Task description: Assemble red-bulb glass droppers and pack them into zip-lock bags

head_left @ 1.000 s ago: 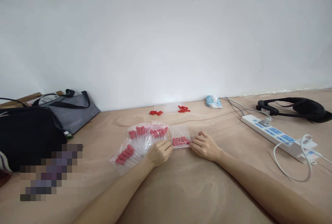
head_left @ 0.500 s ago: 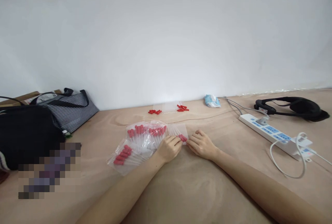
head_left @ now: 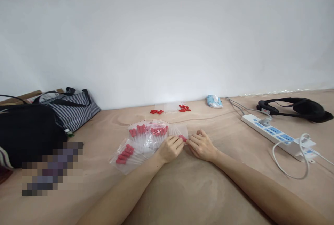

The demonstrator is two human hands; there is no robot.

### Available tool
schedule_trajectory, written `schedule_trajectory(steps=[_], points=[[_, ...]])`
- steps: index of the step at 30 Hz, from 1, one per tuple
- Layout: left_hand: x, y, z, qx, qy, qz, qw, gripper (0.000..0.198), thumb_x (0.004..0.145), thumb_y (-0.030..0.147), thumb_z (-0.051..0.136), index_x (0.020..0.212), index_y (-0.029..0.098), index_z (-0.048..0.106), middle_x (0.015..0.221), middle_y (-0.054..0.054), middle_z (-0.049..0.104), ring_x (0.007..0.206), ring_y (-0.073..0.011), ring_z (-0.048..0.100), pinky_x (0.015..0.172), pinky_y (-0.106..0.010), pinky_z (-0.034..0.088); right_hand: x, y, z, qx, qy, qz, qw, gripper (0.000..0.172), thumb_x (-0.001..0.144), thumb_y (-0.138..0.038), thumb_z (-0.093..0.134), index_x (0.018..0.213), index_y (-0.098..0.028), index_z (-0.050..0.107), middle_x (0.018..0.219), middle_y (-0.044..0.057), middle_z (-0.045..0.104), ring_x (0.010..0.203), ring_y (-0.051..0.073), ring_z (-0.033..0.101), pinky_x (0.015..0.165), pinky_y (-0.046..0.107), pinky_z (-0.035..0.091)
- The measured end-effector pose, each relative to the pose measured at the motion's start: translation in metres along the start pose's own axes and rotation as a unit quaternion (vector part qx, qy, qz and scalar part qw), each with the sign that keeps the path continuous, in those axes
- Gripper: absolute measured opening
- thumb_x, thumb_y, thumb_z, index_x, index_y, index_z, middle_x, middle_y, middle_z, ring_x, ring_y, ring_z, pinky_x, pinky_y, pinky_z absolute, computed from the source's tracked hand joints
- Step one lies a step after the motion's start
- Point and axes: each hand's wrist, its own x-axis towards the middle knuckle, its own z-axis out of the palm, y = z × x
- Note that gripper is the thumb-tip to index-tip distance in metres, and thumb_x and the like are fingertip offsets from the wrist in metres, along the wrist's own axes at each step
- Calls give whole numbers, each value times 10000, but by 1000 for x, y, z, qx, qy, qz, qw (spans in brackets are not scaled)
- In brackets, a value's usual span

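Note:
In the middle of the table, a clear zip bag (head_left: 183, 130) holds droppers with red rubber bulbs (head_left: 183, 137), their thin clear tubes pointing away from me. My left hand (head_left: 171, 148) is closed in a pinch on the left part of the bag's near edge. On the right end of that edge, my right hand (head_left: 201, 146) pinches with curled fingers. The fingertips partly hide the bulbs and the bag's opening. Left of my hands, several more zip bags (head_left: 146, 143) of red-bulbed droppers lie overlapping.
Loose red bulbs (head_left: 184, 107) and clear tubes (head_left: 171, 110) lie near the wall. A crumpled blue mask (head_left: 214, 101) is behind my right hand. The right side has a white power strip (head_left: 276, 135) with cables and a black headset (head_left: 297, 108). Bags (head_left: 75, 110) stand at the left.
My right hand has shifted slightly left, nearer to my left hand along the bag's edge. Less of the red bulbs between the hands shows. The whole view has moved slightly.

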Motion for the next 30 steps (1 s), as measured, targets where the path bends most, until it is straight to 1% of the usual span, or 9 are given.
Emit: schedule_trajectory(steps=[12,19,23,24,26,27,28,29,30], points=[[-5,-10,-6,56,56,-19,997,275,890,122,358,666,137,517,593,-19,529,554,-136,483,555,-269,392,-17,18,-2,-10,25,37,999,182,791,-96,403,728,-165,560,627,11,550,615,117,451,761,318,259],[-5,-12,-5,66,58,-35,996,363,917,256,327,589,154,447,526,0,479,475,-130,457,491,-257,362,-18,19,0,-27,47,47,997,215,831,-133,400,677,-171,545,579,-15,554,544,93,440,844,331,248],[-8,-15,-5,15,30,-54,998,390,905,348,339,586,157,457,528,5,486,486,-123,472,497,-242,366,-25,28,4,-19,36,53,998,251,845,-134,372,667,-176,544,567,-21,564,520,86,449,868,333,247],[-10,-19,-7,0,16,-80,997,390,890,382,364,588,159,470,537,1,494,507,-129,485,513,-246,375,-29,34,4,-19,33,62,997,257,847,-134,368,668,-179,547,574,-19,572,526,87,459,870,334,245],[-16,-33,-14,-4,-15,-189,982,335,851,395,442,621,164,516,599,-16,532,593,-157,519,585,-268,402,-41,50,2,-24,30,90,995,261,854,-154,373,672,-184,557,595,-12,592,548,91,482,868,332,243],[-20,-42,-18,6,-30,-261,965,271,833,361,480,656,166,544,659,-30,556,664,-178,532,644,-290,410,-47,59,0,-26,27,104,994,257,858,-174,382,678,-186,565,615,-6,605,563,94,495,863,330,245],[-24,-53,-23,22,-38,-355,934,174,809,309,514,724,169,573,756,-46,576,753,-199,532,714,-313,408,-54,68,-2,-30,26,121,992,254,861,-188,388,687,-186,573,636,1,617,580,98,507,856,327,248],[-28,-63,-27,34,-36,-399,916,128,792,265,522,817,158,587,861,-76,575,834,-229,517,760,-346,398,-60,76,-5,-33,17,136,990,249,862,-205,395,698,-189,582,661,7,629,598,103,516,848,326,251],[-33,-73,-30,41,-35,-428,902,155,775,253,531,865,142,590,904,-101,565,885,-255,498,787,-374,388,-67,84,-7,-33,3,146,989,248,861,-214,400,700,-192,588,684,14,638,622,110,525,836,324,255]])
